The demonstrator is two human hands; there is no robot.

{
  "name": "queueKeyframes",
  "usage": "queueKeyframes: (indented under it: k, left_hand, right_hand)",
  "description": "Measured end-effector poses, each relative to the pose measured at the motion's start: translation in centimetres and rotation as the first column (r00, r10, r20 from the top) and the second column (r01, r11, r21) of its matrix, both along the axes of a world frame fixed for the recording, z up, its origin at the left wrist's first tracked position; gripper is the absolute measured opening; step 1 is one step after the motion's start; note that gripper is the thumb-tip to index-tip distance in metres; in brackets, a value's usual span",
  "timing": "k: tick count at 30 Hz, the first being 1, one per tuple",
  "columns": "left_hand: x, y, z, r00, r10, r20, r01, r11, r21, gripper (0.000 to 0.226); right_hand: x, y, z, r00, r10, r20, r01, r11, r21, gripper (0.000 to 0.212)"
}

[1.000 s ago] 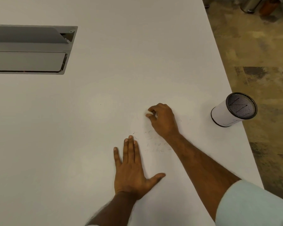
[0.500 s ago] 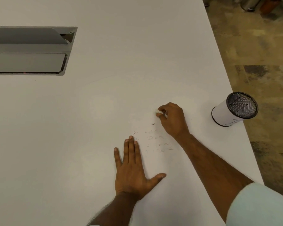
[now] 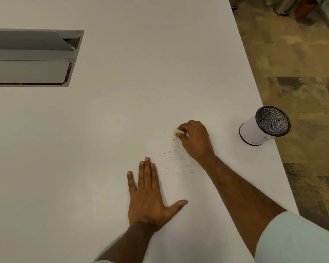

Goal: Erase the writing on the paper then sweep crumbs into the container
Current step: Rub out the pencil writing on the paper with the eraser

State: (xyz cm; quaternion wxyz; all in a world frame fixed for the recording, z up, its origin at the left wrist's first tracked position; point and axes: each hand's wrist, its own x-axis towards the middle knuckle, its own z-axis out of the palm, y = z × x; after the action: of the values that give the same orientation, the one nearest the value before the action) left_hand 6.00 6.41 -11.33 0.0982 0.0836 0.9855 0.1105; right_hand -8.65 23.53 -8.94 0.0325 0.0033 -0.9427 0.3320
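One sheet of paper point(image 3: 180, 188) lies on the white table point(image 3: 122, 114); left hand point(image 3: 149, 196) presses flat on its left edge, fingers straight; right hand point(image 3: 195, 142) pinches one small pale eraser point(image 3: 178, 132) at the sheet's top; four faint written lines point(image 3: 176, 165) show between the two hands; one mesh container point(image 3: 264, 128) stands near the table's right edge.

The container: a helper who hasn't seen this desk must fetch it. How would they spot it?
Start at the big white table and follow its right edge. There, right of the right hand, stands the container: a white cylinder with a black rim and dark mesh inside, the only round thing on it.
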Motion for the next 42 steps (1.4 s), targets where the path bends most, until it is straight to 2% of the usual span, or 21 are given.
queueKeyframes:
  k: [2, 7, 11, 13, 16, 18, 23, 27, 29, 32, 34, 37, 42]
  left_hand:
    - [0.0, 0.0, 0.0, 1.000, -0.001, -0.002, 0.001, 1.000, 0.004, 0.128]
    - [0.0, -0.1, 0.1, 1.000, -0.004, 0.009, 0.004, 1.000, 0.002, 0.128]
    - [-0.1, 0.0, 0.1, 1.000, -0.001, 0.007, 0.001, 1.000, -0.007, 0.128]
    - [0.0, 0.0, 0.0, 1.000, -0.003, 0.002, 0.003, 1.000, -0.012, 0.128]
    - [0.0, 0.0, 0.0, 1.000, -0.011, -0.006, 0.011, 1.000, -0.012, 0.128]
    - [0.0, 0.0, -0.1, 1.000, -0.009, -0.010, 0.009, 1.000, -0.007, 0.129]
    - [0.0, 0.0, 0.0, 1.000, -0.004, 0.005, 0.004, 1.000, -0.001, 0.132]
    - [0.0, 0.0, 0.1, 1.000, -0.001, 0.022, 0.001, 1.000, -0.002, 0.132]
    - [-0.1, 0.1, 0.1, 1.000, 0.002, 0.018, -0.002, 1.000, 0.003, 0.132]
    - [0.0, 0.0, 0.2, 1.000, -0.004, 0.012, 0.004, 1.000, 0.007, 0.132]
    - [0.1, 0.0, 0.2, 1.000, -0.005, 0.016, 0.005, 1.000, 0.008, 0.132]
    - [0.0, 0.0, 0.2, 1.000, 0.002, 0.016, -0.002, 1.000, 0.016, 0.132]
    - [0.0, 0.0, 0.1, 1.000, 0.005, 0.013, -0.005, 1.000, 0.008, 0.131]
  right_hand:
    - [1.2, 0.8, 0.4, 1.000, -0.022, 0.015, 0.023, 0.998, -0.053, 0.008]
    - [5.0, 2.2, -0.1, 0.999, 0.046, -0.004, -0.046, 0.999, 0.007, 0.011]
    - [2.1, 2.0, -0.2, 0.999, 0.010, -0.041, -0.007, 0.998, 0.057, 0.006]
    - [0.2, 2.0, 0.0, 0.999, -0.036, -0.002, 0.036, 0.998, 0.059, 0.006]
    - [-0.4, 2.4, 0.3, 0.995, -0.084, 0.049, 0.084, 0.996, 0.003, 0.007]
    - [1.0, 2.4, 0.5, 0.995, -0.094, 0.027, 0.095, 0.995, -0.033, 0.008]
    - [4.1, 1.0, -0.3, 0.999, 0.026, -0.046, -0.025, 1.000, 0.014, 0.008]
    - [0.4, 1.2, -0.5, 0.996, -0.019, -0.087, 0.030, 0.992, 0.126, 0.004]
    - [-0.9, 1.6, -0.5, 0.996, -0.074, -0.052, 0.079, 0.993, 0.085, 0.007]
    - [0.3, 2.0, -0.2, 0.992, -0.127, 0.002, 0.127, 0.990, -0.059, 0.007]
    - [2.7, 1.4, 0.0, 0.998, -0.055, -0.001, 0.055, 0.995, -0.088, 0.010]
    - [5.4, -0.5, 0.0, 0.992, 0.123, -0.014, -0.123, 0.991, -0.045, 0.012]
    - [1.4, -1.0, -0.2, 0.998, 0.052, -0.046, -0.050, 0.998, 0.042, 0.010]
